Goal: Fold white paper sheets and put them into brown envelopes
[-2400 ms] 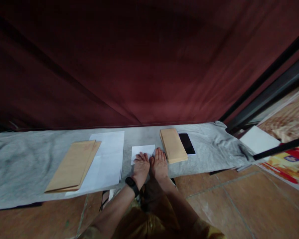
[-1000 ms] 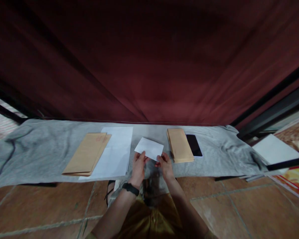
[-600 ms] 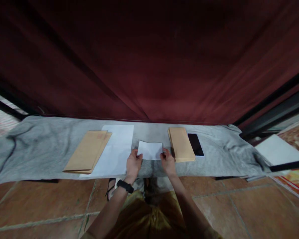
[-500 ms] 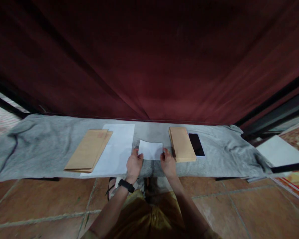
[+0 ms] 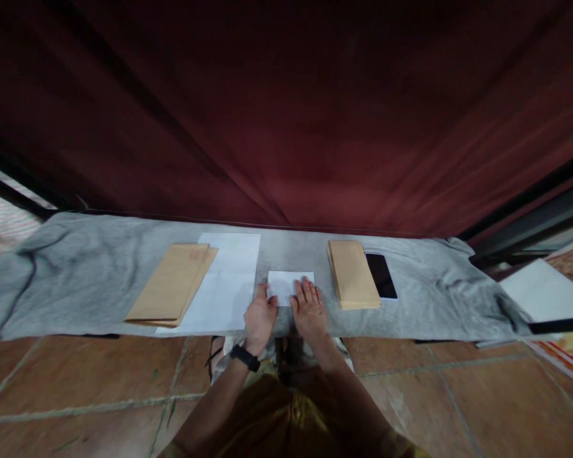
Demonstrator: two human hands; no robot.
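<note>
A small white folded sheet of paper (image 5: 281, 283) lies on the grey cloth in front of me. My left hand (image 5: 260, 318) holds its left edge, the thumb on top and the other fingers curled at the side. Flat on the right part of the sheet rests my right hand (image 5: 310, 310), fingers stretched out and pointing away from me. Left of my left hand are larger white sheets (image 5: 233, 273), partly under a stack of brown envelopes (image 5: 169, 283). Another stack of brown envelopes (image 5: 354, 273) sits to the right of my right hand.
A dark-screened phone (image 5: 382, 277) lies beside the right envelope stack. Grey cloth (image 5: 439, 286) covers the narrow surface, with a dark red curtain (image 5: 286, 127) behind it. At the far right is a white board (image 5: 547, 289); tiled floor (image 5: 100, 375) shows below.
My right hand has moved from gripping the sheet's right edge to lying flat on top of it. The sheet now lies flatter. My left hand stays at the left edge.
</note>
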